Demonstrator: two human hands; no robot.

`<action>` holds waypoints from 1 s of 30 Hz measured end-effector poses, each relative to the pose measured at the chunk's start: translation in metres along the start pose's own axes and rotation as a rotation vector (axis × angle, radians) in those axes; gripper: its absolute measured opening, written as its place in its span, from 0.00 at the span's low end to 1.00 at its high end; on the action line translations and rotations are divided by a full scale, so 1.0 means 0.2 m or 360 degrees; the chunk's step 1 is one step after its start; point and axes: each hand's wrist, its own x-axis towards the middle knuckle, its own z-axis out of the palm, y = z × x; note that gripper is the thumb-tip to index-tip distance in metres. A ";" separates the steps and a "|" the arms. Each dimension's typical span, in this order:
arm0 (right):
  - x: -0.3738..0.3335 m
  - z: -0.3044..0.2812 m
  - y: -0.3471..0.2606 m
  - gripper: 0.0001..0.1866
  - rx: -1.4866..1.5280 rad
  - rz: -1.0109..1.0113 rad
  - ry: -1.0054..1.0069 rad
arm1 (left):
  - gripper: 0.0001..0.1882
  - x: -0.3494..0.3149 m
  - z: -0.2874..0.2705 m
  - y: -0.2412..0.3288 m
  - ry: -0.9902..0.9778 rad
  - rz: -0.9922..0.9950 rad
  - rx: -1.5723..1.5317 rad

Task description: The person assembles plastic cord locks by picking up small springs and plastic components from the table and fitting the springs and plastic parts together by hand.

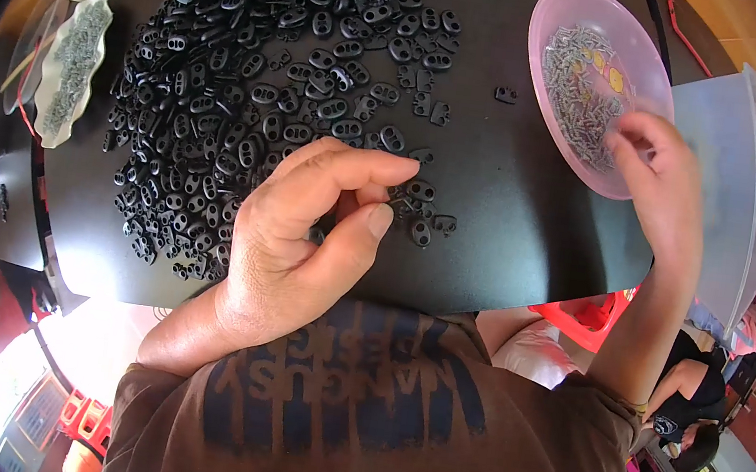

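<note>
Over the front of a pile of black two-hole cord locks (222, 123), my left hand (309, 218) is curled. Its index finger stretches out, and the thumb and the other fingers bend toward each other. What they hold, if anything, I cannot make out among the dark parts below. Several loose cord locks (421, 232) lie right by those fingertips. My right hand (655, 166) reaches over the near right rim of a pink oval bowl (655, 67). Its thumb and index finger are pinched at the small metal springs (583, 101) inside; whatever sits between them is too small to see.
A pale wavy-edged dish (49, 87) of small metal pieces stands at the far left. A clear plastic bin (716, 136) is right of the bowl. One black piece (506, 94) lies alone on the dark table (491, 240). Red stools (590, 319) and other people are beyond.
</note>
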 end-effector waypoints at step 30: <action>0.02 0.02 0.07 0.03 0.0363 0.0143 0.0130 | 0.12 0.01 -0.01 -0.01 -0.0075 -0.0075 -0.0135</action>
